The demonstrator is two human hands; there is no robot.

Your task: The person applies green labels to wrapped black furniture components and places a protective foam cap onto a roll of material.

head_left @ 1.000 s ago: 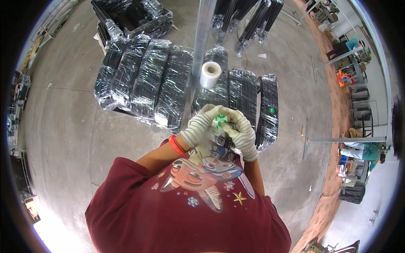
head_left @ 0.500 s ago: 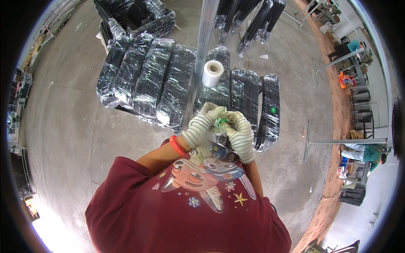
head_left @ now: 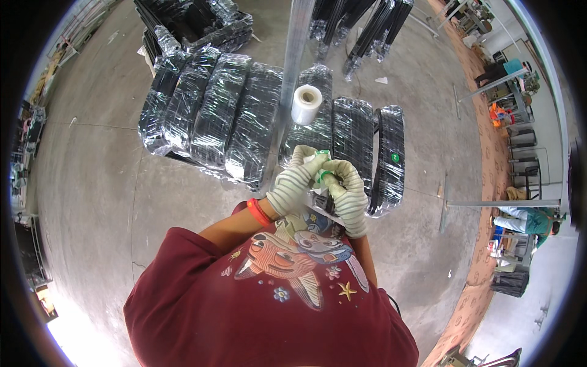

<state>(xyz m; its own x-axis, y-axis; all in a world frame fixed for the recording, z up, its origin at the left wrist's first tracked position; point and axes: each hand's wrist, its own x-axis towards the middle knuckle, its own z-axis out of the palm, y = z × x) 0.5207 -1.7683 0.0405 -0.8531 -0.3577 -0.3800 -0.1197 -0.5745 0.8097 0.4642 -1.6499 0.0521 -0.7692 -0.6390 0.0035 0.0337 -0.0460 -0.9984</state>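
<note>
1. In front of the person's chest, in the head view, a small green-and-white label lies between the two gloved hands. The left hand pinches it between thumb and fingers, one corner standing above the tips. The right hand is curled, thumb and fingers at the label's lower green part; whether they grip or merely touch it, I cannot tell.

2. Around the hands, wrapped black bundles stand in a row just beyond, the last bundle at the right bearing a round green sticker. A roll of clear film stands ahead of the fingertips, beside a metal post. Bare concrete floor opens wide to the left, with more on the right.

3. Compared with half a second ago, the label's corner shows higher above the left fingertips; bundles and roll keep their places.
</note>
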